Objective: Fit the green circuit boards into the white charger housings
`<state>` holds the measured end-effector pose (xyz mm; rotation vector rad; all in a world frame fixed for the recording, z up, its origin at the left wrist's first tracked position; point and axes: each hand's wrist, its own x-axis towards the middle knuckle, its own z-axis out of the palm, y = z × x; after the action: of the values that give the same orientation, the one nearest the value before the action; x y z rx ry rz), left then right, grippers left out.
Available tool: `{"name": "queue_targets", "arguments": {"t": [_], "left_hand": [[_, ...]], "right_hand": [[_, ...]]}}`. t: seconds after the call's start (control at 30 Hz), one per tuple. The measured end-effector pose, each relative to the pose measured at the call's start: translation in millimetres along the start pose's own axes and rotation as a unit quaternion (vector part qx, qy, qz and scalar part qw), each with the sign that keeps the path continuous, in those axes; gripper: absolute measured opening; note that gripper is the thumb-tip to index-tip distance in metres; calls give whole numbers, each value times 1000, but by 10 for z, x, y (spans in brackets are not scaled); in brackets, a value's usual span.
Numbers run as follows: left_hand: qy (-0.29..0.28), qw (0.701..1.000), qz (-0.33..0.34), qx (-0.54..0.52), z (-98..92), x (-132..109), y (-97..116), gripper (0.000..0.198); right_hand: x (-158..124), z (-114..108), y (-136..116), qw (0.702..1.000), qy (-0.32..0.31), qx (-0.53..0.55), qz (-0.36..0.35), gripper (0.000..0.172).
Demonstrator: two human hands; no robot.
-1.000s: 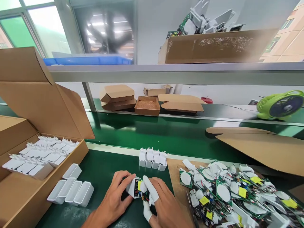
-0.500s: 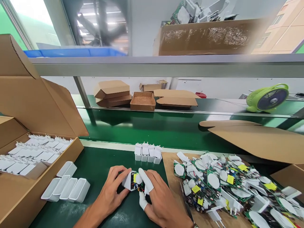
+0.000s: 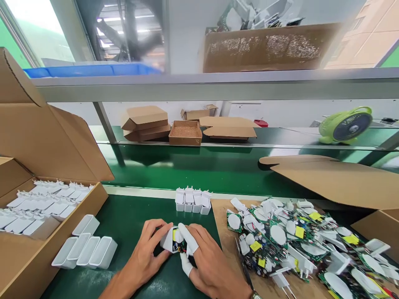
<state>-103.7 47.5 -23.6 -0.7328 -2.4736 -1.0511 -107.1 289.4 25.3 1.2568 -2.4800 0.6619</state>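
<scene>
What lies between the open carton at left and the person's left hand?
In the head view, a cluster of white casings, then a strip of green work surface before the left hand.

We look from one head-worn camera, forward and down over the green worktop [image 3: 131, 209]. Left hand [image 3: 150, 249] and right hand [image 3: 207, 257] lie near, low and central; farther off, we take in the shelf [image 3: 218, 90] and window [image 3: 46, 29].

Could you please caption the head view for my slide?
Left hand and right hand hold a white casing with electronics near piled circuit boards.
</scene>
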Motion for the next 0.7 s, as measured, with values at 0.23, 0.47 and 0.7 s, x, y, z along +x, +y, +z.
{"name": "queue_targets", "arguments": {"t": [0.23, 0.47, 0.7], "left_hand": [[-24, 999, -2, -39, 53, -16, 33, 66], [-100, 980, -79, -152, 47, 132, 101, 33], [-104, 923, -173, -328, 224, 331, 125, 51]], "right_hand": [[-38, 70, -16, 999, 15, 33, 40, 77], [-8, -125, 70, 975, 37, 135, 172, 35], [-35, -184, 281, 978, -50, 180, 96, 55]]}}
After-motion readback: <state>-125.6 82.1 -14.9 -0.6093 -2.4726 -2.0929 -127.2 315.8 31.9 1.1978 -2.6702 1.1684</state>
